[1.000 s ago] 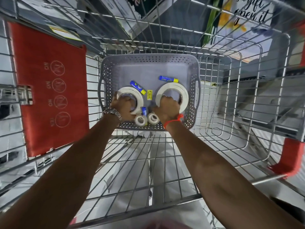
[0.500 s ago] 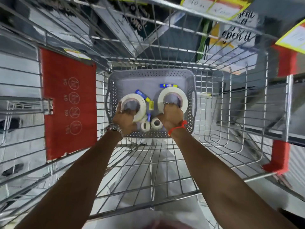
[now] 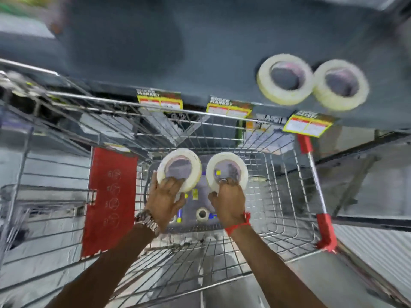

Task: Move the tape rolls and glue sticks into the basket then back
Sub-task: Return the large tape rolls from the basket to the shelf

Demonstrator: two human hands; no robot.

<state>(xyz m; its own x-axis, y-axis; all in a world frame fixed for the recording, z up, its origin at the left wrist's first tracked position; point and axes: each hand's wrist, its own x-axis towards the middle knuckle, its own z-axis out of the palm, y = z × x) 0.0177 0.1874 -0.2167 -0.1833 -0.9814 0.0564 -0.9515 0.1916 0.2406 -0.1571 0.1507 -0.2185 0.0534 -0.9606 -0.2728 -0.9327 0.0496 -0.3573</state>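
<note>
The left hand point(image 3: 165, 197) is closed on the lower rim of a large white tape roll point(image 3: 179, 169), fingers hooked through its core, and holds it above the grey basket point(image 3: 193, 226) in the wire shopping cart point(image 3: 287, 210). The right hand point(image 3: 229, 202) grips a second large tape roll point(image 3: 226, 172) the same way, thumb outside the rim and fingers inside the hole; the 2 held rolls sit side by side, apart. Below them, on the basket floor, a small tape roll point(image 3: 202, 214) lies at about 6 o'clock from the held pair, with a blue and yellow glue stick point(image 3: 178, 215) at its 9 o'clock and another blue glue stick point(image 3: 212, 216) partly hidden at its 3 o'clock beside the right hand. At 1 o'clock from the hands, well apart, 2 more large tape rolls point(image 3: 285, 78) rest touching on the dark shelf point(image 3: 155, 52), above the yellow price tags point(image 3: 229, 108). A red flap point(image 3: 109, 201) stands at 9 o'clock.
</note>
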